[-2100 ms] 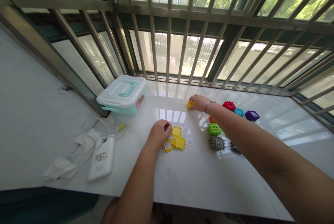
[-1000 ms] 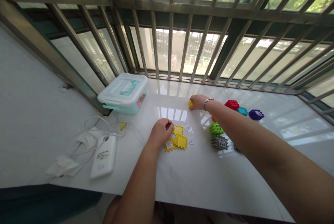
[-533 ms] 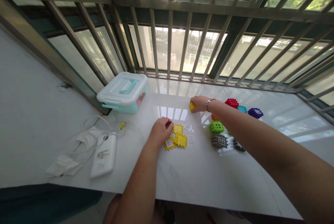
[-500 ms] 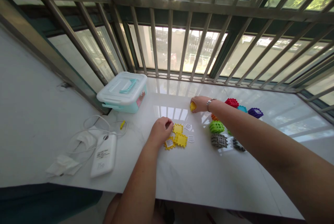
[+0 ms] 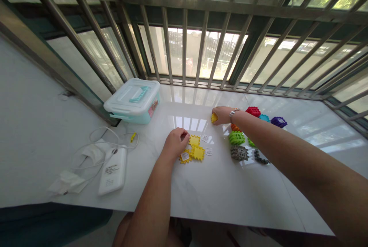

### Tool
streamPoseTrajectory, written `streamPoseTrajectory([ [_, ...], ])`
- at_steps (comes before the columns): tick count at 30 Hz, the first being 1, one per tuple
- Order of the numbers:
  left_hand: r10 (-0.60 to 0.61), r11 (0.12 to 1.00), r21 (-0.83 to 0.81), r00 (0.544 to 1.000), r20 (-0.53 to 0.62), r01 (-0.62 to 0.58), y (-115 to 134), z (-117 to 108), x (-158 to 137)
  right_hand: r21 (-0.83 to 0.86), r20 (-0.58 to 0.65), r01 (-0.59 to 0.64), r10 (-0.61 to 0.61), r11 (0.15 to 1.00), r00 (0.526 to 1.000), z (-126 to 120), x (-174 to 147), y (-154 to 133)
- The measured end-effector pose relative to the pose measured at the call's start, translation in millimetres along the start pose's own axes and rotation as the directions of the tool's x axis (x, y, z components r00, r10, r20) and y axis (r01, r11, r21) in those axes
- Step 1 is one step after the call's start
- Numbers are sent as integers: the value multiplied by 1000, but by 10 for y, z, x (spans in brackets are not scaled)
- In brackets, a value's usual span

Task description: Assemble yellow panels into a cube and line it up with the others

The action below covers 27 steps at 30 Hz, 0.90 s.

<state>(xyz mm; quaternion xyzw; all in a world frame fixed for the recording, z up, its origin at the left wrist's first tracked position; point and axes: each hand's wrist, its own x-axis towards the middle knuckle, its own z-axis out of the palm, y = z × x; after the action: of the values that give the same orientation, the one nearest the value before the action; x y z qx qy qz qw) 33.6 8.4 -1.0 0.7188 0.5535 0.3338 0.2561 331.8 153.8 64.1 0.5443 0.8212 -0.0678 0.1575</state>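
My right hand (image 5: 222, 115) is closed round a yellow building block (image 5: 214, 117), which rests at or just above the white tabletop. My left hand (image 5: 178, 140) has its fingers curled together beside several flat yellow toothed tiles (image 5: 198, 153). Whatever its fingertips hold, if anything, is hidden. On the nearest yellow tile lies a small white lattice window piece (image 5: 184, 156). Two more white window pieces (image 5: 209, 151) lie flat just right of the tiles.
Toothed blocks in red (image 5: 253, 111), purple (image 5: 278, 122), green (image 5: 236, 137) and grey (image 5: 239, 152) stand partly behind my right forearm. A lidded turquoise box (image 5: 133, 100) sits back left. Nearer are a white power bank (image 5: 112, 170) and cables. Metal window bars (image 5: 184, 55) edge the table's far side.
The view has shifted slightly. Both hands stay in nearly the same places, and my right hand still holds the yellow block.
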Motion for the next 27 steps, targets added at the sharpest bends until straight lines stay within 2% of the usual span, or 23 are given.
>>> streamPoseTrajectory([
  [5,-6,1000,2,1000,5,6,5,-3,-1,6,-2,36,-36,999,999,-18,51,-26],
  [19,-4,1000,17,1000,2,4,3,-4,-1,12,-43,17,-16,1000,999,-99,143,-93],
  [24,0,1000,12,1000,-1,0,6,-4,4,13,-84,21,-20,1000,996,-190,15,-94],
  [27,2,1000,15,1000,-4,-2,0,2,8,-5,-214,60,-59,998,975,-291,-234,-241],
])
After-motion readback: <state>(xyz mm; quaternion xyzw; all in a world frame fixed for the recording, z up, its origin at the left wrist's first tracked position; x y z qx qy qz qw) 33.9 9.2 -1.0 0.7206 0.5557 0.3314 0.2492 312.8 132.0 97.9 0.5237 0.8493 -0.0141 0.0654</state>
